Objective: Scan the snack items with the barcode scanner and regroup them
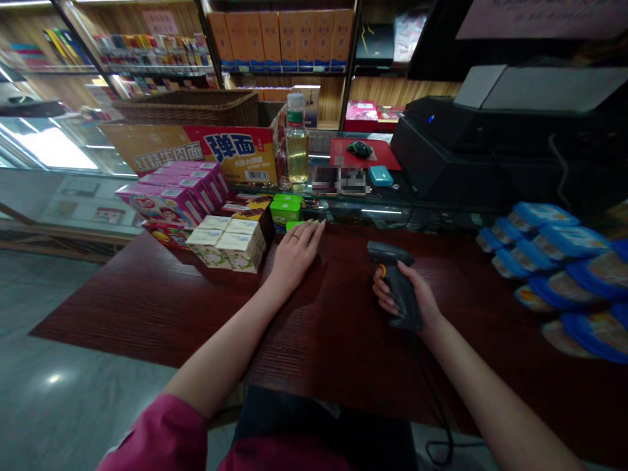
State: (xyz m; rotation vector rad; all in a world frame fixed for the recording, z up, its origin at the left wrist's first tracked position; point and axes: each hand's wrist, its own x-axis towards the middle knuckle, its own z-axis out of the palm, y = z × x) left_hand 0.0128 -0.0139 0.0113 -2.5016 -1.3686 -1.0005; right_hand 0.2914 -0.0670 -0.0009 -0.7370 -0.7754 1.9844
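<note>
My right hand (411, 296) is wrapped round the grip of a dark barcode scanner (395, 281), held just above the dark red wooden counter (338, 327). The scanner's head points away from me and its cable (436, 412) trails back off the counter edge. My left hand (297, 252) rests with fingers stretched out, reaching toward small green boxes (286, 208). Its fingertips touch a green box lying at the counter's back edge. White cartons (230, 243) sit just left of that hand.
Pink boxes (171, 196) and a large noodle carton (230, 154) stand at the left. A bottle of yellow liquid (297, 140) stands behind the green boxes. Blue packets (559, 261) are piled at the right. A black register (471, 150) stands at the back right.
</note>
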